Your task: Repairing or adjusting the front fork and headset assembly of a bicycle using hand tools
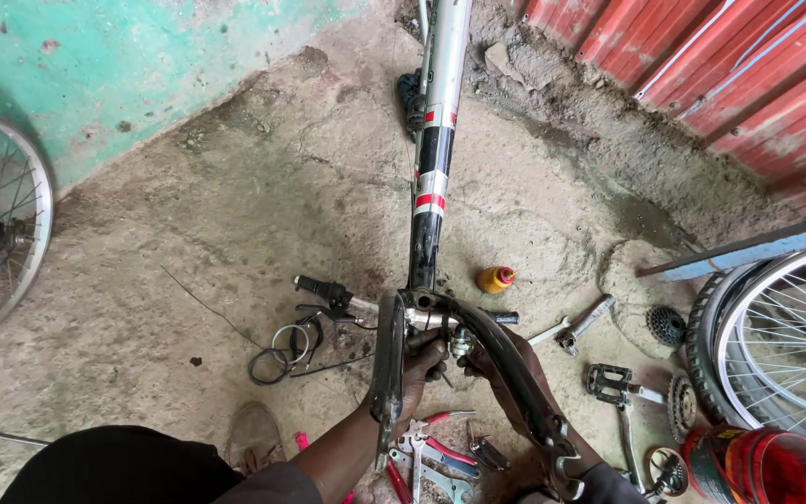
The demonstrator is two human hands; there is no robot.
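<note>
An upturned bicycle frame (439, 112), silver with black and red bands, stretches away from me over the concrete floor. Its black fork (506, 359) points back toward me in two legs. My left hand (419, 369) reaches between the fork legs and grips a small metal part just under the fork crown. My right hand (506, 369) sits behind the right fork leg, mostly hidden, touching the same spot. The handlebar (347, 301) with its black grip lies across the floor under the crown.
Wrenches (576, 329), red-handled pliers (440, 446), a pedal crank (613, 387), sprockets (667, 326) and a small orange bottle (495, 278) lie around. Wheels stand at left (20, 215) and right (776, 345). A red tin (757, 465) sits at bottom right. Coiled cable (282, 353) lies left.
</note>
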